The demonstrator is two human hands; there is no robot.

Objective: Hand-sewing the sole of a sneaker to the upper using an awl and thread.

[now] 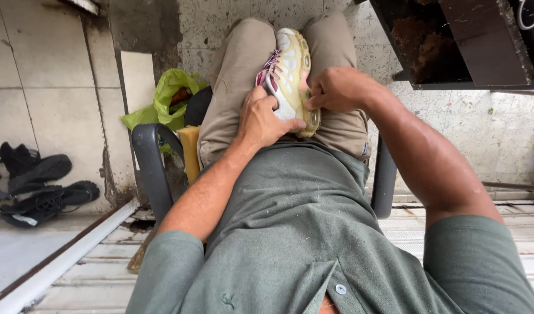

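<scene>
Both hands grip a sneaker (290,72) on the lap.
Left hand (264,119) and right hand (337,88) close around it; its length runs along the thighs, toe toward the knees.

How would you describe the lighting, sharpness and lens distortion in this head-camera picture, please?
Head view: soft, even daylight with no glare or hard shadows; the cream and pink sneaker, left hand and right hand are sharp; wide-angle distortion bends the dark chair armrest and stretches the grey-green shirt at the bottom; the dark shelf at upper right sits in shade, its details murky.
</scene>
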